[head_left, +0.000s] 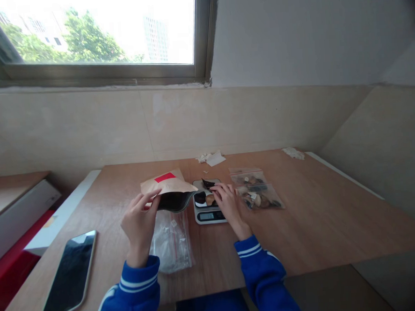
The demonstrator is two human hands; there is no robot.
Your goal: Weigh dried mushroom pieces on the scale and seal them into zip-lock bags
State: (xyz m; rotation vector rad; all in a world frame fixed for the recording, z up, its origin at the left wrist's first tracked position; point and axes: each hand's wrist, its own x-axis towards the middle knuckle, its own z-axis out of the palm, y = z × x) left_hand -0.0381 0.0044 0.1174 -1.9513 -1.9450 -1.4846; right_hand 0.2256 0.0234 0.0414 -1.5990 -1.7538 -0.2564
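While the wooden table [320, 226] carries everything, the likeliest trouble lies with the paper bag [174, 184], raised left of the table's middle. The left hand [141, 220] clasps its rim between thumb and fingers, its dark mouth tilted toward the front edge; a slackening grip could drop it or spill whatever it holds. Its right corner hangs so close to the scale [198, 216], set toward the far edge, that a small dip could press there and disturb the reading. The right hand [227, 201] pinches a dark piece [208, 184] above the pan; fingers resting there might add weight, or knock the brown piece [210, 200] off.

Clear plastic bags [171, 251] lie between the scale and the front edge, where a sleeve could drag them. Filled bags [264, 201] sit just beside the scale's right side, crowding the right hand. A phone [70, 276] lies along the left edge, well apart. Paper scraps [214, 159] lie at the far edge, out of the way.
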